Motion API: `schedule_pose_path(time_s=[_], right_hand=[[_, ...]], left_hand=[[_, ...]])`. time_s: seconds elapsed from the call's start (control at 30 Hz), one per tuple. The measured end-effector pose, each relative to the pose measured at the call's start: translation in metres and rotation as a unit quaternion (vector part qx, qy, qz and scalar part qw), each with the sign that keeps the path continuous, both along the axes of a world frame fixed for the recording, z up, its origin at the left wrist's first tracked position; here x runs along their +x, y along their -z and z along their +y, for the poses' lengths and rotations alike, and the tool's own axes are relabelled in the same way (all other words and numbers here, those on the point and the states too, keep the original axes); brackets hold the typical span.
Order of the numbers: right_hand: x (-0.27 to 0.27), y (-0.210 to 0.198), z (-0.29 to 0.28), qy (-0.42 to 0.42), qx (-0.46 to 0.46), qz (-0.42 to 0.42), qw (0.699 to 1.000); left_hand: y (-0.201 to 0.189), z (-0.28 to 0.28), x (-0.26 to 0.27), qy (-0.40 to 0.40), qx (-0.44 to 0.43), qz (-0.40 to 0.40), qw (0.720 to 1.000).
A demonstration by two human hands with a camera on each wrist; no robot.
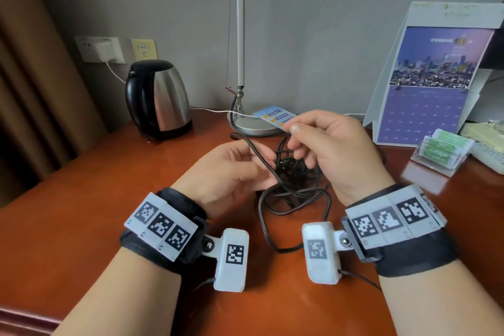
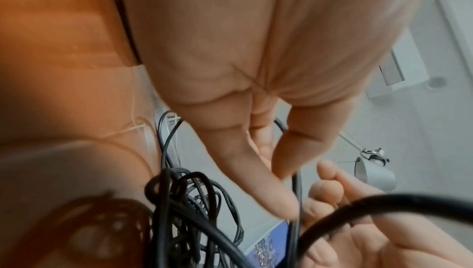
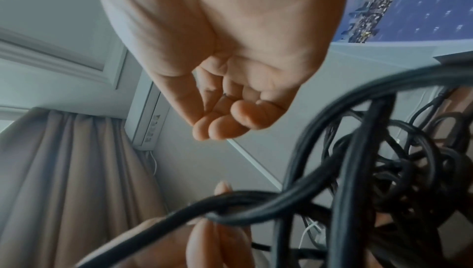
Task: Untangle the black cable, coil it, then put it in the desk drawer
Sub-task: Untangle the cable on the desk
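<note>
Reddish-brown polished wood makes up the desk (image 1: 81,213), set against a grey wall with a brown curtain (image 1: 24,68) at the left. Toward the back edge stand a steel kettle (image 1: 161,98), a lamp base (image 1: 253,125) with a card leaning on it, and a calendar (image 1: 425,84) near the right back corner, beside a clear holder of green packets (image 1: 441,153).

At the middle of the desk, between my wrists, lies the black cable (image 1: 293,194), a loose tangle of loops, part resting on the wood, part lifted.

My left hand (image 1: 231,172) has its fingers curled around a strand near the knot. My right hand (image 1: 335,150) is raised above the pile with fingers bent; one strand runs up toward its fingertips (image 1: 296,128), though the right wrist view shows those fingers closed on nothing I can make out, so I cannot tell if it truly pinches the cable.

I judge the cable light, limp and fairly smooth, with enough springiness to hold its kinks. It should slide through fingers easily. Best hold, I think: a free end, feeding it back through the loops. No drawer shows in any view.
</note>
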State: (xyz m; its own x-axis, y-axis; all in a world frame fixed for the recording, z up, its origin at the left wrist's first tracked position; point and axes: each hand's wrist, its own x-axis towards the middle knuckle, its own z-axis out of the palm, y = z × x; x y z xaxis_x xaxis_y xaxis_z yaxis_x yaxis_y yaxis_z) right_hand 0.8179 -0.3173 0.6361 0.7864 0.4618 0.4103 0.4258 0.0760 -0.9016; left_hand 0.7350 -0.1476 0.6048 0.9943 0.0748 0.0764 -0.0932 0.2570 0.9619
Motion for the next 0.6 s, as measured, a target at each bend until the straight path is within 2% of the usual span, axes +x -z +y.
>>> schedule_pose_path(time_s=[0.1,0.2,0.37,0.47,0.6], right_hand=[[-0.0027,-0.0027,-0.0025,-0.044,-0.091,0.015,0.995],[-0.0036,0.0003,-0.0008,-0.029,-0.15,0.011,0.988],[-0.0006,-0.0007,-0.0032,0.002,-0.122,0.025,0.992],[-0.0008,-0.0034,-0.0049,0.004,-0.108,0.026,0.994],[-0.0042,-0.005,-0.0055,-0.026,-0.134,-0.006,0.991]], left_hand=[[-0.0061,0.0075,-0.0016,-0.012,-0.077,0.012,0.997],[-0.0029,0.0108,-0.0055,0.061,-0.007,0.062,0.996],[0.002,0.0079,-0.0075,0.16,0.075,0.112,0.978],[0.0029,0.0082,-0.0064,0.132,0.075,0.091,0.984],[-0.0025,0.0053,-0.0031,0.009,0.009,0.019,1.0]])
